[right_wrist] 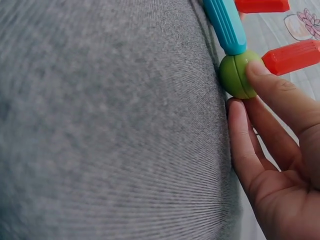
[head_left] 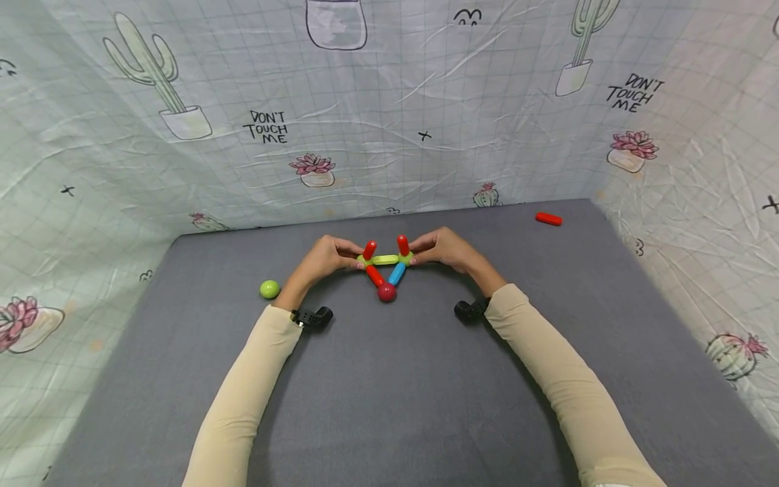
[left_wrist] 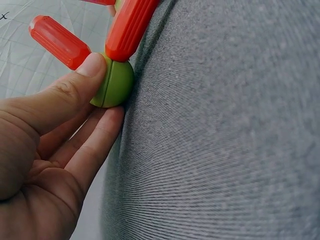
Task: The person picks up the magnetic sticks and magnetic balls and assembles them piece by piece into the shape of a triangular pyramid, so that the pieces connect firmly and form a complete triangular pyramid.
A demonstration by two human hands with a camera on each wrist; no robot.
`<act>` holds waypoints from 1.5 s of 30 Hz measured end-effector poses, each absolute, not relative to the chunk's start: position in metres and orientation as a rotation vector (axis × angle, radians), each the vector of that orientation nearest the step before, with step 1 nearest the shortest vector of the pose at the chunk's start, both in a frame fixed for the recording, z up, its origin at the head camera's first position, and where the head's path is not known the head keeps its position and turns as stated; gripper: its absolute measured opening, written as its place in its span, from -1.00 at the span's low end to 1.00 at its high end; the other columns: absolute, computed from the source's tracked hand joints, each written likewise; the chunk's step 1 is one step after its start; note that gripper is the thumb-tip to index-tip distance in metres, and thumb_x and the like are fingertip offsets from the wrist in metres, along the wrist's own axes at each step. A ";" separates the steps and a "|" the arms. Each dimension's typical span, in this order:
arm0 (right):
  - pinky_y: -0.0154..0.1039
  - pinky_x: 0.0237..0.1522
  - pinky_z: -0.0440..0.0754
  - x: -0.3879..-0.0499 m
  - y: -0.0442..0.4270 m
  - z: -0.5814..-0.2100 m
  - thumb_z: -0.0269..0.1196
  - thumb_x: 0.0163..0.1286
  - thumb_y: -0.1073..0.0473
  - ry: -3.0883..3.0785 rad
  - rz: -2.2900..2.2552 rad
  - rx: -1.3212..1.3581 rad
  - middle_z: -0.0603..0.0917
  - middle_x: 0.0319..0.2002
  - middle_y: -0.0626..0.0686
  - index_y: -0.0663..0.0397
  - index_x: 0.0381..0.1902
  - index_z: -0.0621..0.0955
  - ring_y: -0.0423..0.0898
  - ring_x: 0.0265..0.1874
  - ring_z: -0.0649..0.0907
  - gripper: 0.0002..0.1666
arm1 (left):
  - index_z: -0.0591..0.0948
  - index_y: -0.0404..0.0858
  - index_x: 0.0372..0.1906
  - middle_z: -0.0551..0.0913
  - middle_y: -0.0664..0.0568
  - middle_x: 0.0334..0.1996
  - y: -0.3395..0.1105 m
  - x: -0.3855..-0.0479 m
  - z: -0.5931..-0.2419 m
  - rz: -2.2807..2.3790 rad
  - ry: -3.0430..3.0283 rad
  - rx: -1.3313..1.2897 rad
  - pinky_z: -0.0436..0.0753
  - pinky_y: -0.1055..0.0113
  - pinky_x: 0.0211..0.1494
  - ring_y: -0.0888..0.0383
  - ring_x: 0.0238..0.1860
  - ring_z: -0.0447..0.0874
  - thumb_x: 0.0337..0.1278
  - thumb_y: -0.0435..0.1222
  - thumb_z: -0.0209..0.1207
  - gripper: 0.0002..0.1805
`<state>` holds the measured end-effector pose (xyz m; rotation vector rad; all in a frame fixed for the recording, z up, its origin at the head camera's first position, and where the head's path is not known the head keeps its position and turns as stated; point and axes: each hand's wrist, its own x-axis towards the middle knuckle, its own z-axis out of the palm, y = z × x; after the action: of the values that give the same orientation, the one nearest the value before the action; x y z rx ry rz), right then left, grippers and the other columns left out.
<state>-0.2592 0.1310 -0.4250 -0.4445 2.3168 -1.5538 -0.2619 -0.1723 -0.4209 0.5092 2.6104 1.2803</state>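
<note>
Between the two hands lies a triangle of toy building rods and balls on the grey table. Its left green ball (left_wrist: 119,82) is pinched by my left hand (head_left: 324,259), thumb on top and fingers beneath. My right hand (head_left: 447,247) pinches the right green ball (right_wrist: 240,75) in the same way. A yellow-green rod (head_left: 385,260) spans these balls. A red rod (head_left: 374,276) and a blue rod (head_left: 397,274) run from them to the red ball (head_left: 387,292) nearest me. One upright red rod (head_left: 370,249) rises from the left ball, another upright red rod (head_left: 403,245) from the right.
A loose green ball (head_left: 270,289) sits left of the left forearm. One loose red rod (head_left: 549,219) lies at the far right of the grey table (head_left: 389,392). Behind the table hangs a patterned cloth (head_left: 389,115). Black straps (head_left: 313,318) circle the wrists.
</note>
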 end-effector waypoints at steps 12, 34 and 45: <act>-0.20 0.06 0.67 -0.260 0.133 -0.423 0.49 0.24 0.28 2.353 -1.470 -0.602 0.75 0.06 0.16 0.22 0.11 0.72 0.02 0.08 0.70 -0.54 | 0.81 -0.31 -0.08 0.81 -0.11 -0.16 -0.174 -0.257 -0.420 1.319 2.623 0.489 0.60 0.45 -0.23 0.19 -0.22 0.67 -0.03 -0.36 0.54 -0.67; 0.20 0.03 0.60 -0.260 0.297 -0.387 0.31 0.48 0.11 3.005 -0.881 -0.460 0.73 0.03 0.28 0.20 0.14 0.69 0.23 0.01 0.69 -0.62 | 0.80 -0.29 -0.07 0.81 -0.09 -0.14 -0.173 -0.256 -0.423 1.336 2.584 0.469 0.64 0.42 -0.19 0.17 -0.18 0.70 0.00 -0.35 0.53 -0.67; 0.23 -0.06 0.57 -0.272 0.359 -0.391 0.31 0.46 0.15 3.094 -0.598 -0.430 0.71 0.00 0.39 0.29 0.14 0.66 0.31 -0.06 0.67 -0.60 | 0.79 -0.29 -0.06 0.81 -0.09 -0.14 -0.175 -0.258 -0.426 1.339 2.571 0.463 0.67 0.39 -0.16 0.15 -0.16 0.73 0.00 -0.34 0.53 -0.66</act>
<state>-0.2717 0.3592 -0.3907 -0.4302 3.0942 -0.5978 -0.2580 -0.1745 -0.4260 0.4631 2.5713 1.3388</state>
